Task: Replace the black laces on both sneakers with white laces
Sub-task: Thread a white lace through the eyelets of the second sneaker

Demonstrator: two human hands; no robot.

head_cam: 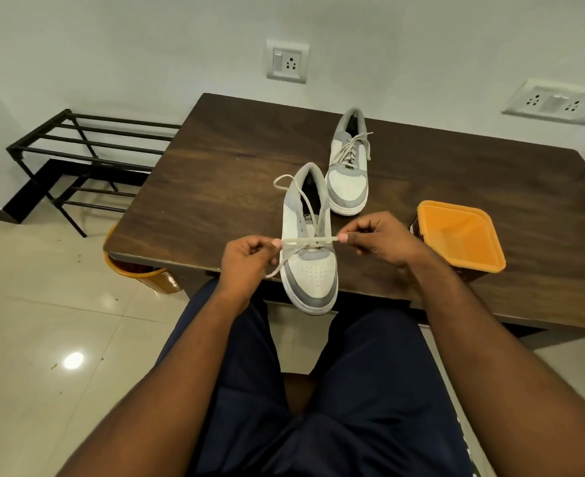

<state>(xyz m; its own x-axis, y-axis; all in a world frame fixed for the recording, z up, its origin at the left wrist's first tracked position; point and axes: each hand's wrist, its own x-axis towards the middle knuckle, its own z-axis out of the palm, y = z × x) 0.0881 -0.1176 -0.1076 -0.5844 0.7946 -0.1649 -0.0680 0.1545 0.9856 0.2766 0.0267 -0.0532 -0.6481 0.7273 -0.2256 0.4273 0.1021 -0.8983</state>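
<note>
The near sneaker sits at the front edge of the wooden table, toe overhanging toward me. A white lace runs taut across its lowest eyelets. My left hand pinches one end of that lace; my right hand pinches the other. Loose lace trails over the tongue toward the heel. The second sneaker, already laced white, stands just behind. An orange container rests to the right.

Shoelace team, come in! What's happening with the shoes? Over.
Left hand and right hand pinch white lace taut across near sneaker. Far sneaker already white-laced. Orange container beside, not blocking.
</note>
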